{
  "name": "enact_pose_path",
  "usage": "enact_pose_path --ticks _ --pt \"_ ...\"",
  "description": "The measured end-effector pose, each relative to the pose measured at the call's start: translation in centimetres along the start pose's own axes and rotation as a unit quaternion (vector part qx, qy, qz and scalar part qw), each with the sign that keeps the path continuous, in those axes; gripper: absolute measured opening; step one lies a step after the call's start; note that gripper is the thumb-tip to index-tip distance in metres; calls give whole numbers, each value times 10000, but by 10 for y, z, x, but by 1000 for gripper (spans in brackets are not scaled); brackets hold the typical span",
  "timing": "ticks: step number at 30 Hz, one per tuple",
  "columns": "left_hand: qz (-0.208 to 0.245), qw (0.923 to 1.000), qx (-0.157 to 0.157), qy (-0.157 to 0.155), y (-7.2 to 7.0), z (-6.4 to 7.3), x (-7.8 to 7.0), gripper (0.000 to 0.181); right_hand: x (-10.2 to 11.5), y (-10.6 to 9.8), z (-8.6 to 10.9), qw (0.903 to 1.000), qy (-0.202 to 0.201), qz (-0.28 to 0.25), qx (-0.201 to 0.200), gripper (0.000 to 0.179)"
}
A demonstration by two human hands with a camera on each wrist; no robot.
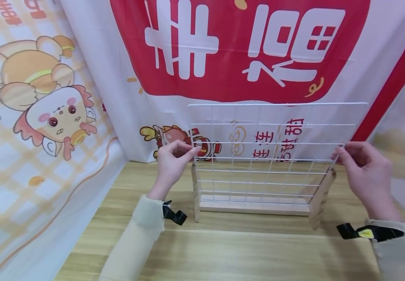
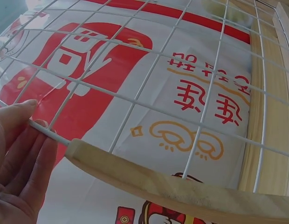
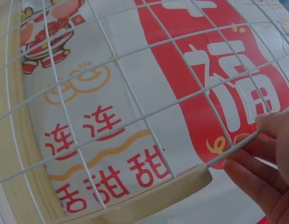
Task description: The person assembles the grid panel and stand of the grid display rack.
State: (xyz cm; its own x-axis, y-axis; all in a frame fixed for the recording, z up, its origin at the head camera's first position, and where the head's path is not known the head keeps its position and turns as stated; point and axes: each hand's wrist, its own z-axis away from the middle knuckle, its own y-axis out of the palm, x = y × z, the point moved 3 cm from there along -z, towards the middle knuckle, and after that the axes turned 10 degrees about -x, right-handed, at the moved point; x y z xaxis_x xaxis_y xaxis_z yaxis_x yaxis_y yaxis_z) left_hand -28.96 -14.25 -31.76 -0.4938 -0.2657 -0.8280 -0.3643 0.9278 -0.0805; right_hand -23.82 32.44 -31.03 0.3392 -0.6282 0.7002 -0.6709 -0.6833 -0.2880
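Observation:
A white wire grid panel [image 1: 269, 143] stands upright between two wooden side pieces of a stand [image 1: 255, 208], its lower part down at the wooden crossbar. My left hand [image 1: 175, 158] pinches the grid's left edge wire between thumb and fingers, just above the top of the left wooden side piece [image 2: 135, 175]. On the opposite edge, my right hand [image 1: 368, 168] pinches the wire the same way, a little above the right wooden side piece [image 3: 182, 189]. Both wrist views show the wire running down into the ends of the wooden pieces.
The stand rests on a wood-grain table [image 1: 230, 253]. Behind it hangs a white cloth [image 1: 167, 107] with a large red patch and printed characters. A checked cartoon cloth [image 1: 16, 187] slopes along the left side. Black wrist straps [image 1: 174, 214] sit on both sleeves.

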Motion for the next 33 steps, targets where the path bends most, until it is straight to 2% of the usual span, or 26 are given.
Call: enact_pose_path --ticks 6,10,13,18,20,22,26,30,33 --pt "81 9997 217 -4 -7 3 5 22 -16 -9 7 9959 529 420 607 42" --pt "244 9986 446 -115 -11 7 14 34 -32 -14 14 9910 690 590 980 45" --pt "345 9960 751 -346 -15 13 26 45 -42 -16 18 9890 659 571 1198 45" --pt "53 9893 1210 -809 -25 29 48 49 -54 -14 24 9796 780 465 1791 52" --pt "-64 9869 1295 -961 -27 34 55 49 -57 -13 27 9756 800 480 1985 57" --pt "-56 9847 1360 -1089 -29 39 61 50 -60 -10 30 9736 787 452 2092 59" --pt "21 9823 1415 -1225 -27 45 68 50 -65 -6 34 9769 634 278 2021 56" --pt "8 9813 1404 -1316 -25 48 69 50 -69 -3 38 9792 582 102 1943 53" --pt "-24 9812 1367 -1364 -24 50 68 50 -71 -2 39 9789 570 162 1953 51"
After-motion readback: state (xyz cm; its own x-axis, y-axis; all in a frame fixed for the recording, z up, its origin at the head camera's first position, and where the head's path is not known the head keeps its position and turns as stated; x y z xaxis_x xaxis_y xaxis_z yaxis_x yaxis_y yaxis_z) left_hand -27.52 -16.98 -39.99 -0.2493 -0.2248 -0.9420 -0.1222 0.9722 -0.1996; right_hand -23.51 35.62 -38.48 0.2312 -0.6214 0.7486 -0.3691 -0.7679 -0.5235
